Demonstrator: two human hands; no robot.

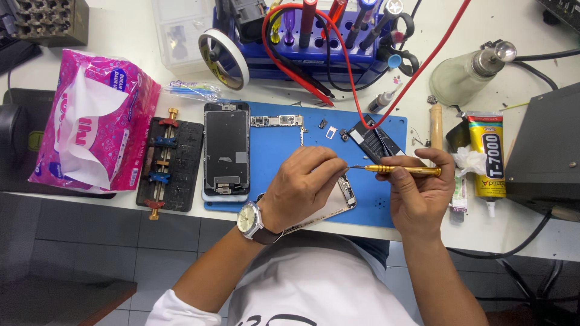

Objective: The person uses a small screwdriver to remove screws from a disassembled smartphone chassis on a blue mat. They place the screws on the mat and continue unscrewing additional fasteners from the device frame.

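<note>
The left hand (302, 184) lies curled over an opened phone body (338, 202) at the near edge of the blue work mat (275, 157), its fingers pressed together on top of the casing so that most of the phone is hidden; only its right end and a strip of pale back show beside the wrist. A silver wristwatch (248, 218) sits on that wrist. The right hand (420, 184) pinches a gold-handled screwdriver (402, 170) between thumb and fingers, holding it nearly level, its thin tip pointing left and meeting the left hand's fingertips just above the phone. Whether the tip touches a screw is hard to tell, since the fingers cover the spot.

On the mat to the left lies a second phone frame (226, 150), dark and open, face up. A narrow circuit board (277, 121) rests at the far side of the mat, with small loose parts and a black battery (374, 140) to its right. Left of the mat a black board holder (170, 163) with brass knobs lies on the white counter (531, 226), and beyond it a pink tissue pack (99, 121). At the far side stands a blue tool rack (314, 51) filled with drivers, with red leads (290, 60) looping out of it across the counter. To the right of the right hand lies a yellow glue tube (486, 154), and near the far right a glass dispenser bottle (462, 75).
</note>
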